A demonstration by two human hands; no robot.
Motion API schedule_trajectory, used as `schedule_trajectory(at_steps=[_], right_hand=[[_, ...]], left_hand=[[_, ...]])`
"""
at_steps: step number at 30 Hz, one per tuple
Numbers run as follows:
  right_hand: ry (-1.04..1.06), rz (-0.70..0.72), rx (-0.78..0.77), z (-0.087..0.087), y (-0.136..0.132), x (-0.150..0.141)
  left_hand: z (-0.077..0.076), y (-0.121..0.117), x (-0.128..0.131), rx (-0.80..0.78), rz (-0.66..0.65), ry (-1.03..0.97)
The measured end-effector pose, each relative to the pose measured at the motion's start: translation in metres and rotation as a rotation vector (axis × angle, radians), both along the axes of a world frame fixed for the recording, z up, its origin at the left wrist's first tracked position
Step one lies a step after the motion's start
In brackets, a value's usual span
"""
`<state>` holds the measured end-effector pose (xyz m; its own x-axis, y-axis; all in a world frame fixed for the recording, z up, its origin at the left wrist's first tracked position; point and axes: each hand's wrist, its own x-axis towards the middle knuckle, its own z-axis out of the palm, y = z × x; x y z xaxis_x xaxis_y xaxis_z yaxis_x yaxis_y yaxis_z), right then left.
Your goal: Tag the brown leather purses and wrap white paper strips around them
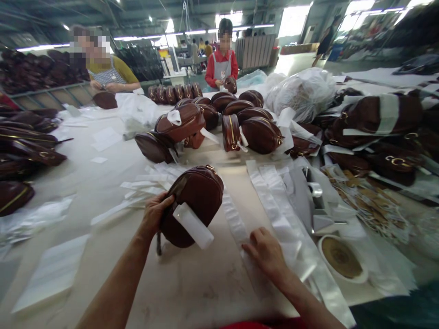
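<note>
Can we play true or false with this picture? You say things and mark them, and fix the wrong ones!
1. The left hand holds a dark brown handbag. True.
2. The right hand holds a handbag too. False: it is near translucent plastic strips.
3. A white strip shows against the held handbag. True.
4. The person in red wears no apron. False: they wear a grey apron.

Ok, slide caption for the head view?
Left hand holds a rounded brown leather-look bag; right hand near translucent plastic strips.
</note>
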<state>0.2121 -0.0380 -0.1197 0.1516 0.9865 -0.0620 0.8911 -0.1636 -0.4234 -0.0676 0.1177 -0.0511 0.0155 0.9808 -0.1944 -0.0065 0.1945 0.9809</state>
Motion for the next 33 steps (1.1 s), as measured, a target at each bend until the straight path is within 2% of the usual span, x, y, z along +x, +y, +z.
schedule_trajectory(at_steps=[4,10,12,15,17,22,33], right_hand=[[0.152,-0.043,-0.073,0.005,0.008,-0.007],[0.273,-0.083,-0.053,0.004,0.007,-0.003],[0.418,-0.108,-0.045,0.003,0.005,-0.004],[0.758,-0.191,-0.055,0.003,0.003,-0.006],[0.884,-0.236,-0.074,0.003,0.002,-0.007],[0.86,-0.268,-0.074,0.0,0.0,-0.007],[0.771,-0.184,-0.094,-0.01,0.004,-0.005]], left_hand=[[0.007,-0.007,0.009,0.014,-0.024,0.041],[0.012,-0.008,0.014,0.061,-0.115,0.144],[0.012,-0.006,0.016,0.078,-0.144,0.17],[0.011,-0.004,0.019,0.076,-0.159,0.179],[0.011,-0.004,0.02,0.073,-0.154,0.169],[0.008,-0.004,0.02,0.101,-0.147,0.183],[0.006,-0.004,0.017,0.148,-0.139,0.26]])
